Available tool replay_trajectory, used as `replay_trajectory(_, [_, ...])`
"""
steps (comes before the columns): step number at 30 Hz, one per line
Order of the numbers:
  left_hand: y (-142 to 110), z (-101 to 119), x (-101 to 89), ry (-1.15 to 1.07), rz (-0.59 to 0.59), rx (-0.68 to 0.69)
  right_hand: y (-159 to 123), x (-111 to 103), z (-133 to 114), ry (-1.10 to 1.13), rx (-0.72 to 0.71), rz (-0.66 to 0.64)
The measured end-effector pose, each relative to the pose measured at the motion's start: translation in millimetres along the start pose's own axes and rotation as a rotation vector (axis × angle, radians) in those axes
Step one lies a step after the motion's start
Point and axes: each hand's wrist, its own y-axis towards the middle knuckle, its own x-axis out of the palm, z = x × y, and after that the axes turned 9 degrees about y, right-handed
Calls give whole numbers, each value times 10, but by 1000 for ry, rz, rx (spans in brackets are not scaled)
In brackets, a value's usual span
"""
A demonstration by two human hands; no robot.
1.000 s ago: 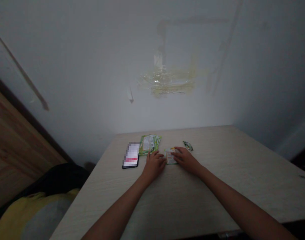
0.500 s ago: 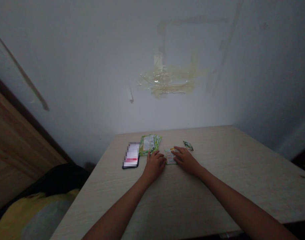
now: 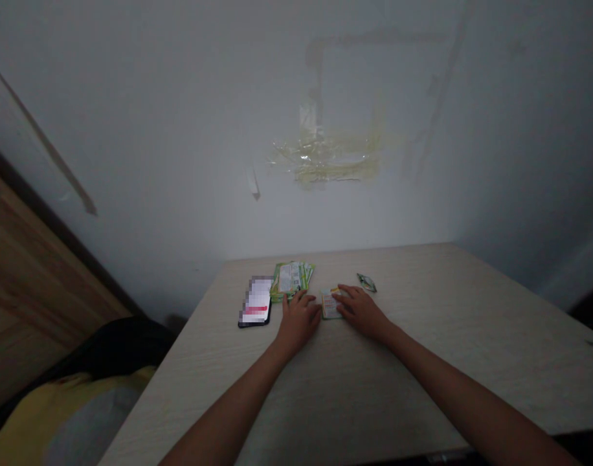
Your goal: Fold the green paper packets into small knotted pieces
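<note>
On the pale wooden table [image 3: 423,362], a small printed packet [image 3: 329,307] lies flat, green-edged with reddish text. My right hand [image 3: 362,310] rests over its right side, fingers stretched out on top. My left hand [image 3: 299,320] lies just left of that packet, fingers spread, with fingertips at the near edge of a stack of green printed packets [image 3: 287,278]. Whether the left fingers touch the stack I cannot tell. A small crumpled green-and-white wrapper piece [image 3: 367,282] sits beyond my right hand.
A phone [image 3: 256,304] with a lit, blurred screen lies left of the stack. The wall [image 3: 180,162] with peeling tape [image 3: 335,162] rises behind the table. Yellow and grey fabric [image 3: 68,414] and a wooden panel [image 3: 15,278] are at the left.
My left hand has shifted very slightly left, widening the gap to the small packet. The right hand and the other things stay where they were.
</note>
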Motion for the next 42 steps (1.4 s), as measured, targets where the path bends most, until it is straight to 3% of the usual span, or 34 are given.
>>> replay_trajectory(14, [-2,-19,62,1,27,-23,0,-10,-30,-22,6,-16])
replay_trajectory(42, [-15,7,9,50,6,-87,2,-30,-79,-35,9,0])
